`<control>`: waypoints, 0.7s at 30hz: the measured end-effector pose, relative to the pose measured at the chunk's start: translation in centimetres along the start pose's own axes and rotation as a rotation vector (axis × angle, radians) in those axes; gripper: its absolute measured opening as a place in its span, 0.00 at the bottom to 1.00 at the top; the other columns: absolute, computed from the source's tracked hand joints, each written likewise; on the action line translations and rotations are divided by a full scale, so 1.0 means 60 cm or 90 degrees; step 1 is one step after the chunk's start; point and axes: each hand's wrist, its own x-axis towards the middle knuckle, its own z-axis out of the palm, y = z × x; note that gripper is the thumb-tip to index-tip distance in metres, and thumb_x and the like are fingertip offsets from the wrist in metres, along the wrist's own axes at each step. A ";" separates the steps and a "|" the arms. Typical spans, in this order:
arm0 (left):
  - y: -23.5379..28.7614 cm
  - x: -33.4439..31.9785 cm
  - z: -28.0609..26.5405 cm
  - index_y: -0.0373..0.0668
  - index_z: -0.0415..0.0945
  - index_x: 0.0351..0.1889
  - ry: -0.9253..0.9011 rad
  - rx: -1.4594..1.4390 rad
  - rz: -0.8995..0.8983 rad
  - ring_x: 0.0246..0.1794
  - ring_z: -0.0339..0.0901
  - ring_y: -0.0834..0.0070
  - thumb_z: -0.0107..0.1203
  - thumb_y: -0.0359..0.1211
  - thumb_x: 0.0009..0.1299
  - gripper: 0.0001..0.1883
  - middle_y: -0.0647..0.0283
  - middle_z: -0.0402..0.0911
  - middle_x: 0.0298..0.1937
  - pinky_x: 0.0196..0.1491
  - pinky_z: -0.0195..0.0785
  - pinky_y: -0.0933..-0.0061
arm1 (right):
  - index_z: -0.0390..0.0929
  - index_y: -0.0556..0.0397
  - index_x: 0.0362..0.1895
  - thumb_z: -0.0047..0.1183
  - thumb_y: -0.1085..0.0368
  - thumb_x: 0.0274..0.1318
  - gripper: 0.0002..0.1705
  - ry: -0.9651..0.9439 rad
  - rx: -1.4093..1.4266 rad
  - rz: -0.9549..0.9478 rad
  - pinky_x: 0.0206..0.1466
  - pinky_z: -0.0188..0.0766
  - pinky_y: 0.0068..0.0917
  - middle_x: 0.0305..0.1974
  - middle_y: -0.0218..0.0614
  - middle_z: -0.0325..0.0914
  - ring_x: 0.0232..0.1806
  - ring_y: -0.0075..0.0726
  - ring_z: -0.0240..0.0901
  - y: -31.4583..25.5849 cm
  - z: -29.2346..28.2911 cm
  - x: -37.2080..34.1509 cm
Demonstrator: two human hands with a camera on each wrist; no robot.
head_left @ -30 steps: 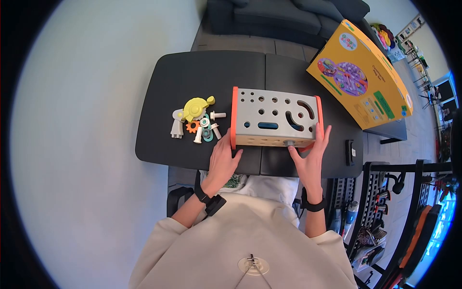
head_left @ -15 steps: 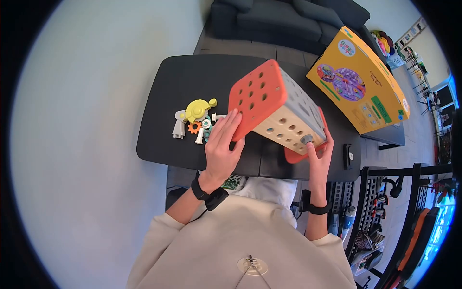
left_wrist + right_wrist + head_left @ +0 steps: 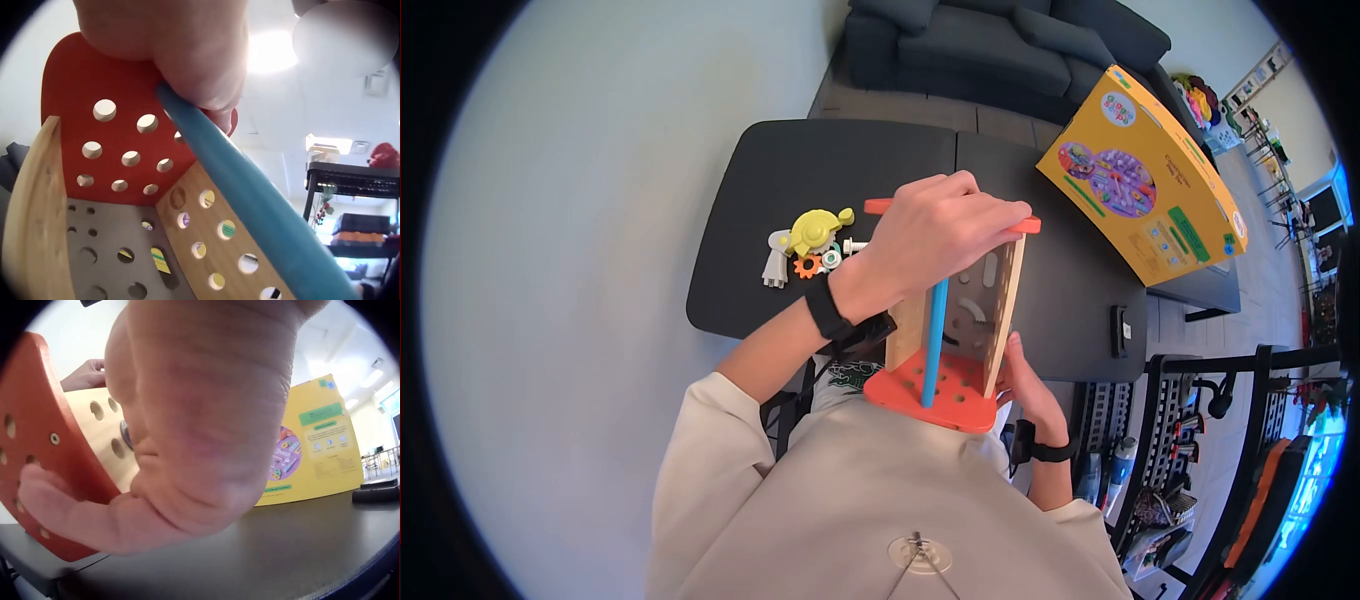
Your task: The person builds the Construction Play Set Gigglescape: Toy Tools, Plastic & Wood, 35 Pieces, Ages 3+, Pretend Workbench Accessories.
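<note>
A toy toolbox (image 3: 1007, 300) with wooden sides, a grey perforated panel and red end panels stands tilted on one end, its hollow side facing me. My left hand (image 3: 945, 235) grips the upper red end panel (image 3: 125, 134), fingers over its edge. A blue rod (image 3: 935, 345) runs between the two ends, just under that hand in the left wrist view. Low on the right, my right hand (image 3: 1035, 390) holds the wooden side, with one finger against the red panel in the right wrist view. Beside that hand peeks a grey bolt head (image 3: 127, 435), mostly hidden.
On the black table (image 3: 750, 190) at left lie a yellow toy piece (image 3: 812, 233), a pale grey piece (image 3: 776, 262), an orange gear (image 3: 807, 266) and white bolts. A yellow box (image 3: 1145, 180) stands at the right; a small black object (image 3: 1120, 332) lies near the right edge.
The toolbox has been turned from lying flat to standing on end, closer to my body. My left hand has moved from its lower left side to its upper end; the right stays low.
</note>
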 end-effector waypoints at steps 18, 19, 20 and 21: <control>-0.099 0.011 0.139 0.49 0.90 0.44 -0.416 -0.157 -0.250 0.34 0.89 0.56 0.63 0.48 0.76 0.14 0.58 0.89 0.31 0.42 0.82 0.57 | 0.69 0.66 0.64 0.33 0.45 0.83 0.33 0.157 -0.500 -0.225 0.45 0.81 0.57 0.27 0.61 0.82 0.32 0.75 0.80 0.089 -0.062 0.116; -0.103 0.010 0.147 0.50 0.90 0.43 -0.414 -0.161 -0.244 0.34 0.89 0.57 0.63 0.47 0.76 0.14 0.58 0.89 0.30 0.42 0.82 0.56 | 0.75 0.64 0.52 0.43 0.50 0.74 0.25 0.179 -0.541 -0.255 0.43 0.79 0.60 0.31 0.64 0.82 0.36 0.79 0.78 0.121 -0.078 0.140; -0.106 0.013 0.149 0.50 0.90 0.43 -0.414 -0.158 -0.249 0.34 0.89 0.57 0.63 0.47 0.76 0.14 0.58 0.89 0.30 0.42 0.82 0.56 | 0.81 0.62 0.41 0.54 0.56 0.66 0.18 0.201 -0.582 -0.284 0.41 0.77 0.62 0.36 0.66 0.82 0.41 0.83 0.77 0.119 -0.077 0.146; -0.111 0.016 0.150 0.49 0.90 0.45 -0.421 -0.145 -0.239 0.34 0.89 0.56 0.62 0.48 0.77 0.15 0.57 0.90 0.31 0.43 0.82 0.56 | 0.81 0.63 0.41 0.55 0.55 0.66 0.20 0.205 -0.569 -0.268 0.42 0.76 0.63 0.38 0.66 0.82 0.41 0.81 0.77 0.117 -0.080 0.149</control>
